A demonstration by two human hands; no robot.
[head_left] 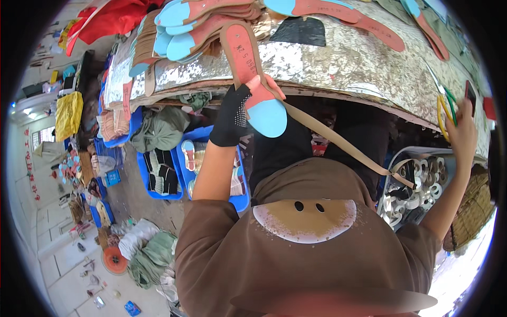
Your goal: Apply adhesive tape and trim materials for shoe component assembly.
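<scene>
My left hand (243, 105), in a black fingerless glove with a dotted patch, is closed on a shoe insole (268, 113) that is red in the middle, light blue at one end and edged in brown. From beside the insole a tan strip (332, 136) runs down across my lap towards the right. My right hand (462, 127), bare, is raised at the table's right edge, its fingers closed round a slim dark object with a reddish side (469, 96) whose kind is unclear. Scissors (440, 98) with yellow and green handles lie right beside that hand, partly hidden by it.
Stacked insoles (182, 46) and loose insoles (364, 33) cover the far side of the worn table (211, 76), near a black patch (299, 31). Blue bins (185, 182) with parts stand below left. A bin holding rolls (417, 185) and a woven basket (472, 203) are at right.
</scene>
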